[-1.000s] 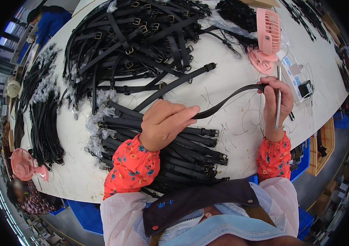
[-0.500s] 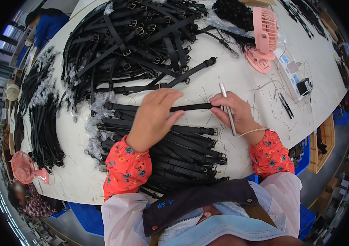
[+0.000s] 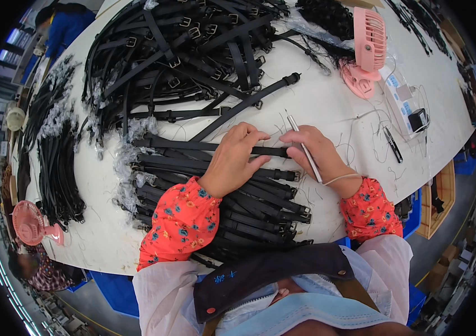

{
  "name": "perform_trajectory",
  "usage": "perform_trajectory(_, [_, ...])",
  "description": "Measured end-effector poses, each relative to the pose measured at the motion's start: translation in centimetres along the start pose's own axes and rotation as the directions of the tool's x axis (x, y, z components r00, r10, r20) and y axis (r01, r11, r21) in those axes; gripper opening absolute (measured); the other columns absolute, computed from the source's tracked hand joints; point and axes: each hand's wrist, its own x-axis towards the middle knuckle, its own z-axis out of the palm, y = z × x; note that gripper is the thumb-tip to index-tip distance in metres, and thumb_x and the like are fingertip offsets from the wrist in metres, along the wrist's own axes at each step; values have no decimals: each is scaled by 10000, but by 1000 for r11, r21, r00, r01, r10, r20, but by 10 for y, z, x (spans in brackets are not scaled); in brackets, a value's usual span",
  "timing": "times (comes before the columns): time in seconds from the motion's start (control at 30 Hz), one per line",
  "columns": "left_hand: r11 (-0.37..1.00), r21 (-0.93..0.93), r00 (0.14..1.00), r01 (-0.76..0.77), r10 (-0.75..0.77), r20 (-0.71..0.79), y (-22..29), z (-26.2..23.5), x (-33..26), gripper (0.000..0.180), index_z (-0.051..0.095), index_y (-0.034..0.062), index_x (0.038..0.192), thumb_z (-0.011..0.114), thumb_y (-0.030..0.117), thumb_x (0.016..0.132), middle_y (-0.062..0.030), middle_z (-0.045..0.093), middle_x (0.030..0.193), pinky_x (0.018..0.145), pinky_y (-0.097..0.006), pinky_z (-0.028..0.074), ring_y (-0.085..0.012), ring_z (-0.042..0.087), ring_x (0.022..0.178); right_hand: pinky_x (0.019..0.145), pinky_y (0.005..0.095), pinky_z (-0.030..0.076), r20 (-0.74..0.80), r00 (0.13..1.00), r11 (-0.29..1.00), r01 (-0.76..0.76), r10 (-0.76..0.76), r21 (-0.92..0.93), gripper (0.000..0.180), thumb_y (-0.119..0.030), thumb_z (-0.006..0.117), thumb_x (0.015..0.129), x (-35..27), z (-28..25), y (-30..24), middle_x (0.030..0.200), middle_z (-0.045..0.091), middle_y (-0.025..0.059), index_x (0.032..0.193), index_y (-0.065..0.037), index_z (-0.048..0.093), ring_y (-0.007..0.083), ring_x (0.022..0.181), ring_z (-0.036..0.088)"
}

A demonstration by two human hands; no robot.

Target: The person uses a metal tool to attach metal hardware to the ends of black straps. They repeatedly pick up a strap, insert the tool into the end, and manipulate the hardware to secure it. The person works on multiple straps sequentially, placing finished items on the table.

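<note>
Neatly, the worktop (image 3: 445,143) carries a row of belts (image 3: 249,210), probably aligned for easy reach.
The left hand (image 3: 232,161), its grip apart, arches over the far belt (image 3: 269,150); the right hand's (image 3: 327,158) grip is clamped on a silver pen-like tool (image 3: 305,149), seemingly tucked aside to free the fingers (image 3: 297,155) at that belt's end; whether they pinch it cannot be told.

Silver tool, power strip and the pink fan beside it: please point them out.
Silver tool (image 3: 310,159), head view: lower shaft.
Power strip (image 3: 405,112), head view: socket face.
Pink fan (image 3: 368,45), head view: upper casing.
</note>
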Motion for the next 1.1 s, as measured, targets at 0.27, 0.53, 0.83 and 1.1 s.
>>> perform_trajectory(0.27, [993,-114,997,41,-34,65,-1,6,4,121,696,-2,970,741,80,894,-110,625,854,678,-349,482,-248,598,723,823,328,551,37,947,621,-238,319,747,323,-280,510,1100,-1,-4,-10,1008,699,106,1276,-10,535,171,906,679])
perform_trajectory(0.53, [972,-182,986,150,-135,96,-7,1,2,113,676,-6,957,701,102,938,-83,632,836,627,-308,452,-180,569,674,620,236,524,349,863,512,-499,364,700,305,-283,512,1102,-3,-3,-12,780,670,42,1122,-10,647,92,670,633])
perform_trajectory(0.83, [952,-202,967,231,-201,159,-4,-4,3,131,682,12,967,691,142,957,-45,633,838,618,-283,447,-126,541,660,632,222,529,353,841,510,-532,411,675,313,-299,516,1100,-4,3,-12,786,658,23,1137,-17,647,74,691,632])
perform_trajectory(1.1, [949,-195,961,249,-216,175,-2,-6,4,135,686,12,972,692,146,957,-43,643,844,624,-281,457,-118,554,667,638,219,518,364,836,525,-543,410,656,319,-316,525,1096,-3,3,-13,790,659,22,1139,-24,646,74,691,632])
